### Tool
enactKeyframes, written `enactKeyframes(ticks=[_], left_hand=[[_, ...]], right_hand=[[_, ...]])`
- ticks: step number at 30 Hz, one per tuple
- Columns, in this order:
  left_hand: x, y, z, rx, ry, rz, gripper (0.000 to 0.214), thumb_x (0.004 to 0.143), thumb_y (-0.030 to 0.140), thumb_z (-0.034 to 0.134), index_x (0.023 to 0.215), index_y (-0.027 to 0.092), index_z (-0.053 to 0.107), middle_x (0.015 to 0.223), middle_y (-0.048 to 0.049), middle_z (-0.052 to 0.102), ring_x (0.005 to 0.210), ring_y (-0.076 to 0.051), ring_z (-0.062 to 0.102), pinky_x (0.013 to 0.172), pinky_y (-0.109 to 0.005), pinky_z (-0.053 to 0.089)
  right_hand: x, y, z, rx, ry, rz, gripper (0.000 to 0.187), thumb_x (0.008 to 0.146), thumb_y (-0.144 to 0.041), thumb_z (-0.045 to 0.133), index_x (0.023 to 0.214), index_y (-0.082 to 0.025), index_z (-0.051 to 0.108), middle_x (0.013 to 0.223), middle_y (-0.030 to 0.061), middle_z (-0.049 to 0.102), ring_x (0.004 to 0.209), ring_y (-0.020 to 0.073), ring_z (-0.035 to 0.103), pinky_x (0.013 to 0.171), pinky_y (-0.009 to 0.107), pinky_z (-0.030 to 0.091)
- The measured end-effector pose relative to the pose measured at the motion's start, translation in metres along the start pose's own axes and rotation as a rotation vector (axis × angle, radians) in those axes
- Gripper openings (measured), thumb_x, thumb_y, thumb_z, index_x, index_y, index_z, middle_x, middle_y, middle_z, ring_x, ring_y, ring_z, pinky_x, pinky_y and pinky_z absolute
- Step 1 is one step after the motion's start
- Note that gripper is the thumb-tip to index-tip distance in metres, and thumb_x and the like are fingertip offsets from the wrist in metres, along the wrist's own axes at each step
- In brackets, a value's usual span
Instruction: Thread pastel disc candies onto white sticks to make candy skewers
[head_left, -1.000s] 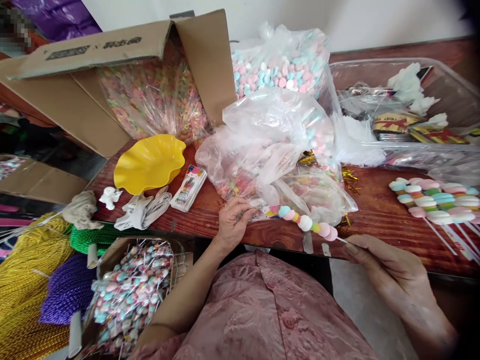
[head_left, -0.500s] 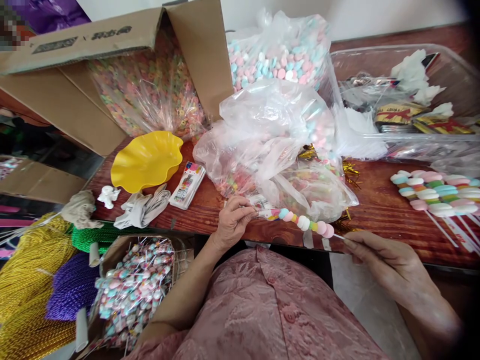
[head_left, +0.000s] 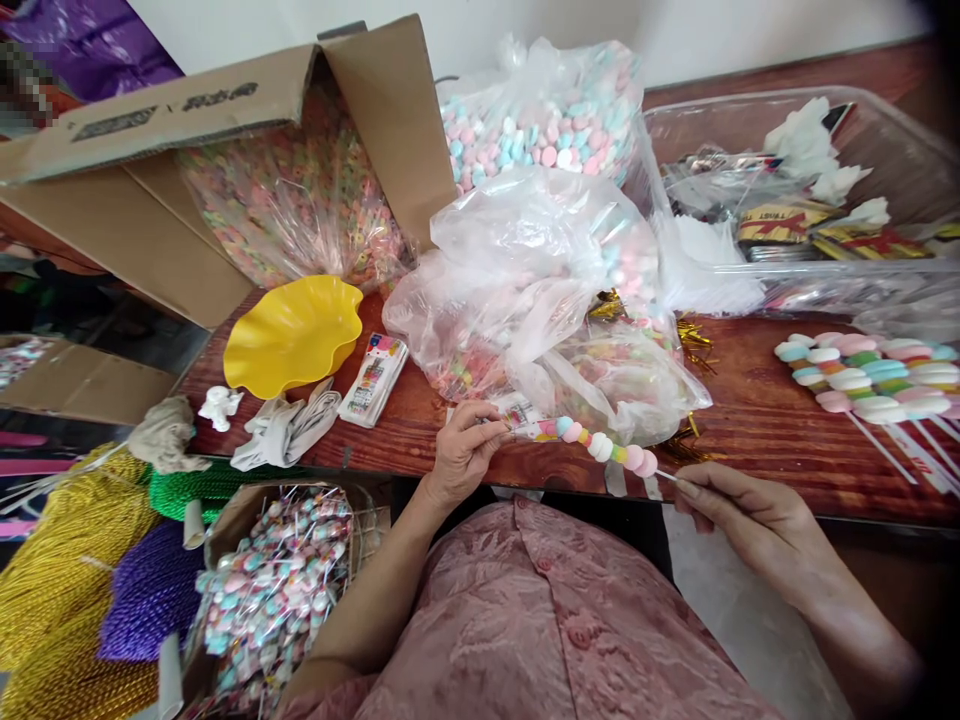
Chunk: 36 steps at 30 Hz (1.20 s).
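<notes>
My right hand (head_left: 750, 515) pinches the white stick of a candy skewer (head_left: 600, 446), strung with pastel pink, white, blue and yellow pieces. The skewer lies slantwise above the table's front edge, its tip toward my left hand (head_left: 465, 450). Thumb and fingers of that hand are closed on the end of a small clear printed plastic bag (head_left: 531, 429). The skewer's tip end appears to be inside this bag. Just left of my left hand lies a stack of printed bags (head_left: 373, 380). More candy skewers (head_left: 862, 375) are piled at the right with their sticks toward me.
Clear plastic bags of candy (head_left: 540, 290) stand behind my hands. A yellow wavy bowl (head_left: 292, 335) and a cardboard box (head_left: 397, 110) are left; a clear tray (head_left: 810, 265) is back right. Below left sit a box of wrapped candies (head_left: 277, 590) and shiny cords (head_left: 60, 560).
The view has shifted slightly. Both hands keep their grips, and the skewer has stayed in nearly the same position between them.
</notes>
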<state>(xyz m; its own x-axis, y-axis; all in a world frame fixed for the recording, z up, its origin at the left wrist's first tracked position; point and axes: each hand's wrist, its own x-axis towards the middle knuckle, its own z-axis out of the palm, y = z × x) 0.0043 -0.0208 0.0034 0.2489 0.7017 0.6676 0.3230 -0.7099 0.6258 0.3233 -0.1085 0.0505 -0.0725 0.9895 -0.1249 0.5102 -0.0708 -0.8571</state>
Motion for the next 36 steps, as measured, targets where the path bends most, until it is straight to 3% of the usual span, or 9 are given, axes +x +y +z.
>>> enactKeyframes(ticks=[3, 6, 9, 12, 22, 25, 30, 36], left_hand=[[-0.001, 0.000, 0.001, 0.028, -0.009, -0.012, 0.006, 0.088, 0.018, 0.067, 0.092, 0.020, 0.071, 0.093, -0.0045, 0.063, 0.094, -0.016, 0.061, 0.085, -0.033, 0.052], [-0.003, 0.002, 0.003, 0.063, -0.020, -0.040, 0.006, 0.089, 0.019, 0.065, 0.091, 0.020, 0.071, 0.091, -0.0046, 0.063, 0.090, -0.015, 0.061, 0.081, -0.032, 0.052], [-0.003, 0.005, 0.006, 0.081, -0.019, -0.055, 0.007, 0.089, 0.017, 0.064, 0.089, 0.019, 0.070, 0.088, -0.0041, 0.063, 0.086, -0.015, 0.060, 0.079, -0.030, 0.052], [-0.004, 0.010, 0.010, 0.071, -0.021, -0.042, 0.006, 0.088, 0.015, 0.064, 0.088, 0.018, 0.069, 0.086, -0.0036, 0.064, 0.084, -0.014, 0.060, 0.077, -0.029, 0.051], [-0.003, 0.015, 0.008, 0.014, 0.002, -0.123, 0.008, 0.093, 0.017, 0.057, 0.088, 0.017, 0.063, 0.087, -0.0050, 0.066, 0.084, -0.014, 0.063, 0.078, -0.029, 0.052], [-0.003, 0.015, 0.008, 0.036, -0.037, -0.075, 0.006, 0.092, 0.016, 0.058, 0.090, 0.017, 0.063, 0.086, -0.0054, 0.066, 0.086, -0.015, 0.063, 0.078, -0.029, 0.053], [-0.001, 0.016, 0.009, 0.043, -0.048, -0.024, 0.006, 0.092, 0.017, 0.057, 0.089, 0.017, 0.062, 0.087, -0.0059, 0.067, 0.086, -0.015, 0.062, 0.077, -0.029, 0.053], [-0.002, 0.015, 0.009, -0.002, -0.065, -0.061, 0.007, 0.094, 0.018, 0.055, 0.090, 0.017, 0.060, 0.087, -0.0055, 0.066, 0.085, -0.015, 0.063, 0.077, -0.028, 0.053]], right_hand=[[-0.003, 0.002, 0.001, -0.110, 0.022, -0.149, 0.025, 0.094, -0.039, 0.053, 0.089, -0.020, 0.069, 0.071, 0.0019, 0.066, 0.058, 0.0118, 0.059, 0.052, 0.020, 0.048], [-0.004, -0.002, 0.001, -0.259, 0.104, -0.420, 0.012, 0.094, -0.024, 0.054, 0.096, -0.022, 0.065, 0.079, 0.0029, 0.071, 0.064, 0.0119, 0.066, 0.057, 0.018, 0.051], [-0.005, -0.010, 0.000, -0.407, 0.179, -0.654, 0.015, 0.093, -0.015, 0.053, 0.103, -0.022, 0.061, 0.087, 0.0056, 0.073, 0.074, 0.0131, 0.070, 0.066, 0.018, 0.054], [-0.004, -0.013, 0.002, -0.496, 0.268, -0.774, 0.017, 0.093, -0.013, 0.054, 0.107, -0.021, 0.059, 0.088, 0.0076, 0.072, 0.077, 0.0153, 0.071, 0.071, 0.022, 0.056], [0.000, 0.008, 0.006, -0.734, 0.314, -0.854, 0.022, 0.086, -0.005, 0.057, 0.105, -0.015, 0.063, 0.091, 0.0084, 0.071, 0.080, 0.0191, 0.067, 0.075, 0.032, 0.054], [0.004, 0.002, 0.006, -0.633, 0.308, -0.854, 0.022, 0.087, -0.005, 0.057, 0.106, -0.014, 0.063, 0.089, 0.0081, 0.070, 0.078, 0.0167, 0.067, 0.074, 0.028, 0.054], [0.014, -0.010, 0.006, -0.394, 0.170, -0.782, 0.019, 0.091, -0.008, 0.054, 0.104, -0.018, 0.062, 0.082, 0.0030, 0.068, 0.070, 0.0110, 0.065, 0.063, 0.020, 0.052], [0.026, -0.014, 0.018, -0.448, 0.229, -0.804, 0.019, 0.089, -0.010, 0.054, 0.101, -0.019, 0.066, 0.085, 0.0042, 0.072, 0.071, 0.0131, 0.068, 0.062, 0.023, 0.052]])
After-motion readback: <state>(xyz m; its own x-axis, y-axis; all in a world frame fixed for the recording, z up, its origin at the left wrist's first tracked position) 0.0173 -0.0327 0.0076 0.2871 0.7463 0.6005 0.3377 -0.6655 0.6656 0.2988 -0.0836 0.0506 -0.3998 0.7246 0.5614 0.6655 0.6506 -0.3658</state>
